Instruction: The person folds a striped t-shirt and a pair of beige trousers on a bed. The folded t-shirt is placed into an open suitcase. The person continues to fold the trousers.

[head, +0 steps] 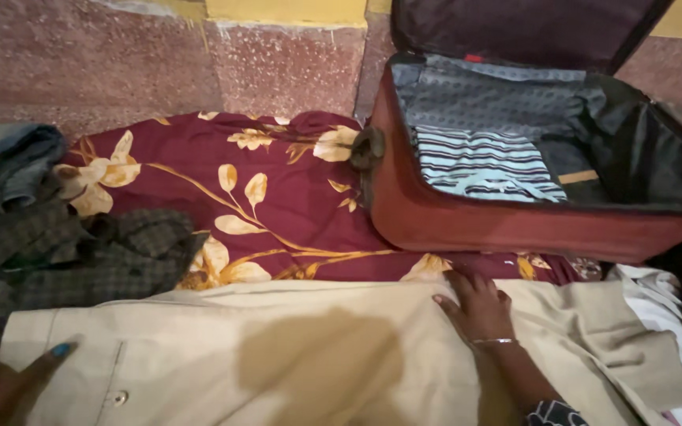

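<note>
A pair of beige trousers (pixel 294 347) lies spread flat across the near part of a maroon sheet with gold leaves (pixel 278 181). My right hand (pixel 479 304) rests palm down on the trousers near their far edge, fingers spread, a thin bracelet on the wrist. My left hand (pixel 5 379) shows at the bottom left corner, touching the waistband end of the trousers next to a button; only the thumb and part of the palm are visible.
An open red suitcase (pixel 467 225) stands at the right with a striped blue and white folded cloth (pixel 483 162) inside. A dark checked garment (pixel 73 252) and folded jeans (pixel 5 162) lie at the left. A stone wall runs behind.
</note>
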